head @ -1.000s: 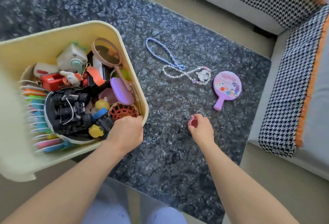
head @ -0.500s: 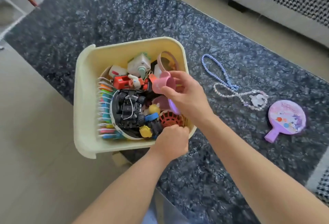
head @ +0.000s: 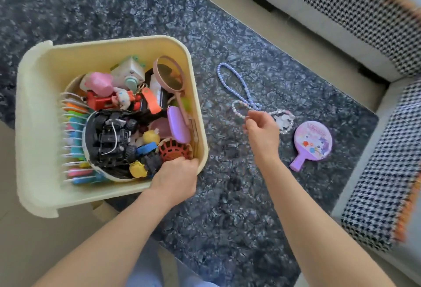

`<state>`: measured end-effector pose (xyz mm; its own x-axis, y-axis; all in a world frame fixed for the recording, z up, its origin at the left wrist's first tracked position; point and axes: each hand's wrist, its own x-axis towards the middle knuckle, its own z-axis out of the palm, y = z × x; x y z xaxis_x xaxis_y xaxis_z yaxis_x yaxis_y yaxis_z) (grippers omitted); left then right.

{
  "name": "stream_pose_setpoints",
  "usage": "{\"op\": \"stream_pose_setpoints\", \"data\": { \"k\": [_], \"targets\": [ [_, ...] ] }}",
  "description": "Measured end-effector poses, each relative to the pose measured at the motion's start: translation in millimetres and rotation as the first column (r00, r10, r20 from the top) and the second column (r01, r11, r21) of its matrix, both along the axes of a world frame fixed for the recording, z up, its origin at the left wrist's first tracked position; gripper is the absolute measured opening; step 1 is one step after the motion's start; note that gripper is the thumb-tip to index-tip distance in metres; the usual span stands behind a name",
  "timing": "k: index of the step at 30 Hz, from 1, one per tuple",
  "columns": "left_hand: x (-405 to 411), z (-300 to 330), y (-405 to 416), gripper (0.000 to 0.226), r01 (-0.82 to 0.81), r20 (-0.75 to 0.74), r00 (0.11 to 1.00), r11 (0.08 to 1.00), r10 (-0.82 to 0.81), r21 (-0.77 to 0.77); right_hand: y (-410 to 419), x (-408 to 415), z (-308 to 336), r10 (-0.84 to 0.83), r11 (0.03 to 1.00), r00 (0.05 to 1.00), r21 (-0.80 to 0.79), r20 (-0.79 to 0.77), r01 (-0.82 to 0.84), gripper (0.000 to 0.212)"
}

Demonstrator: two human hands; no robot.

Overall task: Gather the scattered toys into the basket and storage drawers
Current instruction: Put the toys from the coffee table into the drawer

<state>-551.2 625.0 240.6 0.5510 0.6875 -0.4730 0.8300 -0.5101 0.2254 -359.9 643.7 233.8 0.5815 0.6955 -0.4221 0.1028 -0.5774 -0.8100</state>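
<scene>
A cream basket (head: 114, 42) full of toys stands on the left end of the dark marbled table (head: 227, 213). My left hand (head: 175, 177) grips its near right corner. A small pink cup (head: 100, 83) lies on top of the toys at the back. To the right of the basket, a purple bead necklace (head: 227, 79) and a pearl bead strand with a white charm (head: 283, 119) lie on the table. My right hand (head: 262, 131) hovers over them, thumb and forefinger at the pearl strand. A purple hand mirror (head: 312, 140) lies further right.
A grey sofa (head: 307, 20) with houndstooth covers (head: 387, 172) wraps around the table's far and right sides. Beige floor shows at the left and near edges. The basket overhangs the table's near left edge.
My right hand dropped the pink cup into the basket and moved right to the bead strands. My left hand has stayed on the basket's corner.
</scene>
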Motion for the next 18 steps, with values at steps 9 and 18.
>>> {"op": "stream_pose_setpoints", "data": {
  "k": [9, 18],
  "targets": [
    [-3, -9, 1, 0.041, 0.082, 0.088, 0.992, 0.989, -0.094, 0.127, 41, 50, -62, 0.657, 0.718, 0.677, -0.547, 0.331, -0.43, 0.064],
    [-4, -15, 1, 0.041, 0.099, 0.115, 0.987, 0.985, -0.116, 0.142, 37, 43, -92, 0.747, 0.63, 0.553, -0.658, 0.368, -0.412, 0.059]
  ]
}}
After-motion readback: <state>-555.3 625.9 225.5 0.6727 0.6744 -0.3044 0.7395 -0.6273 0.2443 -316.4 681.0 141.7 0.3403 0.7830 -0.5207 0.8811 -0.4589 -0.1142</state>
